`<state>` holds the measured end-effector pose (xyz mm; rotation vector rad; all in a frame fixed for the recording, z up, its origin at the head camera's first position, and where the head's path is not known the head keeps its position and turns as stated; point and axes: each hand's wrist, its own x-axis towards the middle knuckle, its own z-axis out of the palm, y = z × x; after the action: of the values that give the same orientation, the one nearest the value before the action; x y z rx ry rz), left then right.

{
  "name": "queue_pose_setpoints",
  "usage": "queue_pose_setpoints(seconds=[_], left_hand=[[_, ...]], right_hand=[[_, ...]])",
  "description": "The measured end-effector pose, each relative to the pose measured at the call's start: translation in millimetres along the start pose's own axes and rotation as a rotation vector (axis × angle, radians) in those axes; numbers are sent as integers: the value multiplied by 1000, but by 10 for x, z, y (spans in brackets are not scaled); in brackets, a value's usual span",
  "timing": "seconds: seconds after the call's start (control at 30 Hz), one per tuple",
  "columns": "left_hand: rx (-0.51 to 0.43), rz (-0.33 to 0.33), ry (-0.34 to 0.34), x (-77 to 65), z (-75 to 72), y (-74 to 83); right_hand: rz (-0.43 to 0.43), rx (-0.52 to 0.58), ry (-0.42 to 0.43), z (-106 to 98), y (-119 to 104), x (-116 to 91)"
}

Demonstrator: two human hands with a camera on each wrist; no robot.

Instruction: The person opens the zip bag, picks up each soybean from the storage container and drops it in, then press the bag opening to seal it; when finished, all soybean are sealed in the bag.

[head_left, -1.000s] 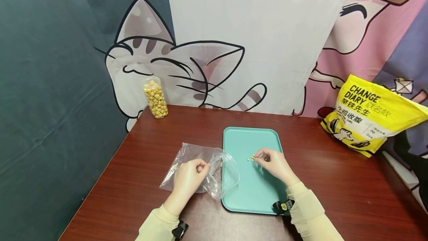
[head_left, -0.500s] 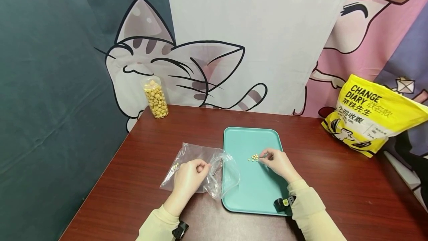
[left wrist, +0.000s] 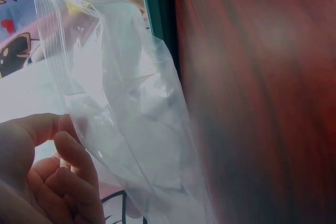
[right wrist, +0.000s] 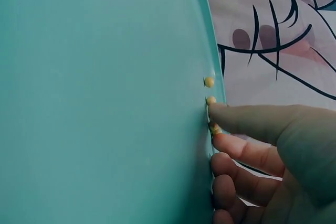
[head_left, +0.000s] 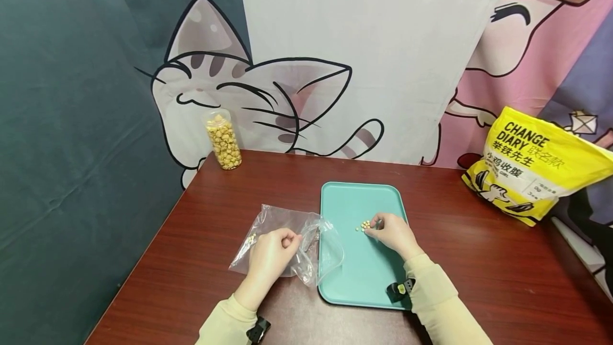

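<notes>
My left hand (head_left: 272, 252) pinches the edge of a clear zip bag (left wrist: 142, 103) between thumb and index finger. Several soybeans (head_left: 251, 238) show inside the bag, whose mouth overlaps the left rim of a turquoise tray (head_left: 359, 276). Over that tray is my right hand (head_left: 395, 234), fingers bent, with thumb and index fingertips set apart at a small cluster of soybeans (head_left: 366, 224). From the right wrist, one pale yellow soybean (right wrist: 209, 82) lies apart from the fingers; others are partly hidden behind the thumb and index fingertips.
A clear jar of popcorn (head_left: 223, 142) stands at the table's back left corner. At the back right leans a big yellow snack bag (head_left: 522, 166). The reddish-brown table (head_left: 182, 260) ends at a cartoon-printed cloth (head_left: 392, 31) behind it.
My right hand drew back slightly to the right, leaving more soybeans in the cluster, then came back left to them. The left hand and the bag have stayed in place.
</notes>
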<state>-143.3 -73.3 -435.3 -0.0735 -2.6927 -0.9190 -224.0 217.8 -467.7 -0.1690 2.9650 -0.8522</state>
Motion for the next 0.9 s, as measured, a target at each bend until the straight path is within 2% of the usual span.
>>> queue_pose_setpoints(seconds=[0.57,0.9], left_hand=[[0,3,5,-7,7,7],[2,-5,7,-6,0,9]], right_hand=[[10,-32,-3,-6,-25,0],[8,-14,12,-5,-20,-24]])
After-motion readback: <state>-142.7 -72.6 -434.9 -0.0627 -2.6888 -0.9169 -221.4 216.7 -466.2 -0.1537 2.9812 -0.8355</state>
